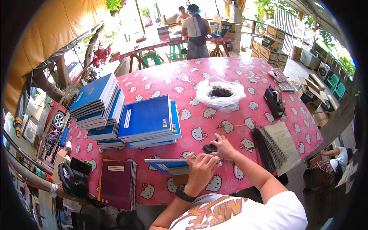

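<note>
Close in front of me, a blue notebook (165,164) stands tilted on its edge, its pages and cover edges facing up. My left hand (201,170), with a dark wristwatch, has its fingers curled over the notebook's right end, gripping it. Just beyond, my right hand (224,147) closes its fingers on a small black object (209,148) whose kind I cannot make out. A thin dark spiral coil (229,161) seems to extend from the notebook's right end, below my right hand. A maroon spiral notebook stack (116,182) lies to the left.
Blue notebook stacks (147,117) (94,96) fill the left side. A plastic bag (205,94) holds black coils. At right are a black tape dispenser (273,102), black spiral coils (264,149) and cream sheets (290,149). A person (196,32) stands by the far table.
</note>
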`<state>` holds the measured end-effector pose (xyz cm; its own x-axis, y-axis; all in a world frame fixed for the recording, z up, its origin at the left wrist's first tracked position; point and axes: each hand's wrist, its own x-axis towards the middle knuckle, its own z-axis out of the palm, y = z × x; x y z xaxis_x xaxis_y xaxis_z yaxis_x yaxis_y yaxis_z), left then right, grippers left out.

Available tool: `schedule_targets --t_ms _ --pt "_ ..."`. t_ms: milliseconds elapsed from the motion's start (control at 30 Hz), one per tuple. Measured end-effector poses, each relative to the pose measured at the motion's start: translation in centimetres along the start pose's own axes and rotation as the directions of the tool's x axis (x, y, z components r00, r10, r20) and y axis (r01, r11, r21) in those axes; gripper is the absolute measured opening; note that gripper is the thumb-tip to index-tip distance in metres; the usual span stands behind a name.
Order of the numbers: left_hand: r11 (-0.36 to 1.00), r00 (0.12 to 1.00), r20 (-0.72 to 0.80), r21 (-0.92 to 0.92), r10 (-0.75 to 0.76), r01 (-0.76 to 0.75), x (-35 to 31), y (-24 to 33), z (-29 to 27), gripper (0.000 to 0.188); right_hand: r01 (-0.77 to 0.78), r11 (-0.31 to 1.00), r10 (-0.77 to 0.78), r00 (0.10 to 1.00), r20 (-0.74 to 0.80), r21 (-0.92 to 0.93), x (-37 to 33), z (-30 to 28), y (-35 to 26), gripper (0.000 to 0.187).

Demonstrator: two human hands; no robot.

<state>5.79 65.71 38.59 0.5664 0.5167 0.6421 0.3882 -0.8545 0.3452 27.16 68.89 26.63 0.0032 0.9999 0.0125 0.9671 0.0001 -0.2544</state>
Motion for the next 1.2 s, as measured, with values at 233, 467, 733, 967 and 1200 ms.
schedule_targets --t_ms 233,467,733,967,1200 --pt "0.998 0.997 0.049 -0.004 -0.056 0.056 0.7 0.4 -0.7 0.016 0.389 -0.098 -0.300 0.866 -0.400 0.916 -6.4 -15.0 1.7 0.052" --pt "0.994 0.991 0.081 0.014 -0.108 0.107 0.9 -0.5 -0.4 0.014 -0.043 0.762 -0.233 0.913 0.335 0.646 -11.5 -8.8 -1.4 0.049" --pt "0.994 0.997 0.057 -0.089 -0.059 0.063 1.7 -0.6 -0.5 0.013 -0.149 0.980 0.167 0.975 -0.145 0.128 -5.6 1.0 -0.1 0.066" --pt "0.993 0.993 0.026 -0.029 -0.116 0.116 1.2 -0.6 -0.2 0.018 -0.241 0.968 0.248 0.961 -0.126 0.066 -5.6 1.8 -1.0 0.070" --pt "0.995 0.996 0.044 0.058 -0.083 0.081 0.9 -0.9 -0.1 0.018 0.048 0.853 0.168 0.918 -0.360 0.519 -5.1 -1.3 -1.9 0.050"
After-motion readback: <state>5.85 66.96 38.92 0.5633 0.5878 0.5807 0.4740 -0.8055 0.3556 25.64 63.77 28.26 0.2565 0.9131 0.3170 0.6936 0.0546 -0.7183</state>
